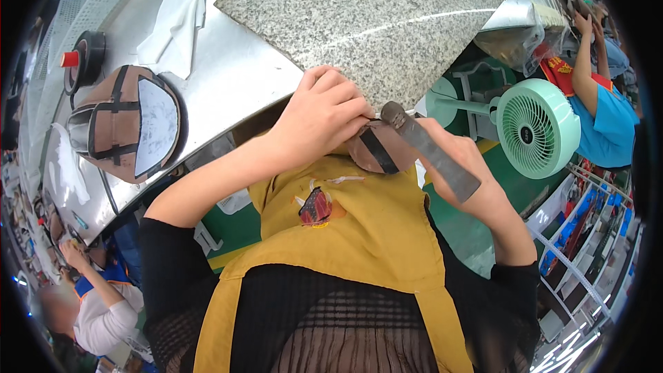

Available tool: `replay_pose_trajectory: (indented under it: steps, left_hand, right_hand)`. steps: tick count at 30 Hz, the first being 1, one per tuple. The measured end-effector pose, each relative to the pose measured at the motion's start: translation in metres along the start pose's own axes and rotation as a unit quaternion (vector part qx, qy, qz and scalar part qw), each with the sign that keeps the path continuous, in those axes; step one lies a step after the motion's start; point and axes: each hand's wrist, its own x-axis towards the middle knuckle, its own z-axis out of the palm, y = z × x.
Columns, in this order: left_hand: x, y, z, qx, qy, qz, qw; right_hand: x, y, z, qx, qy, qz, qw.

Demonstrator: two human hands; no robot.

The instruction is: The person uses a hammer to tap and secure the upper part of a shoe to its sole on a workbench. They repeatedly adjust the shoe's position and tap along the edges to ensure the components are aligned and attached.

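2 hands work: left hand (319, 119) fingers clasp a brown leather piece (378, 148) (black-striped), right hand (469, 166) grips a metal tool (429, 150).

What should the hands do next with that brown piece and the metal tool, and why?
Probably press the metal tool down along the brown piece: the right hand has its tip on the piece's top edge, and the left hand grips the piece.

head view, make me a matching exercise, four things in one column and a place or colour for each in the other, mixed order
Things:
1. flat metal tool
2. small brown piece with black strap
3. desk fan
4. granite slab

Places or colours:
A. mint green
B. on the metal bench
C. in the right hand
D. under the left hand

Pairs: 1-C, 2-D, 3-A, 4-B
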Motion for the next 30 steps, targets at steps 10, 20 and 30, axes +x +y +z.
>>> replay_pose_trajectory:
  steps: [10, 20, 30]
  left_hand:
    - [-0.003, 0.000, 0.001, 0.059, 0.035, 0.082, 0.994]
    - [-0.007, 0.001, 0.004, 0.052, 0.036, 0.050, 0.997]
    - [-0.005, 0.002, -0.001, -0.034, 0.003, -0.042, 0.999]
  right_hand:
    - [0.002, -0.002, 0.002, -0.028, 0.031, -0.061, 0.997]
    - [0.005, -0.002, 0.011, -0.064, 0.001, -0.044, 0.997]
    - [0.000, 0.000, -0.001, 0.072, 0.057, -0.055, 0.994]
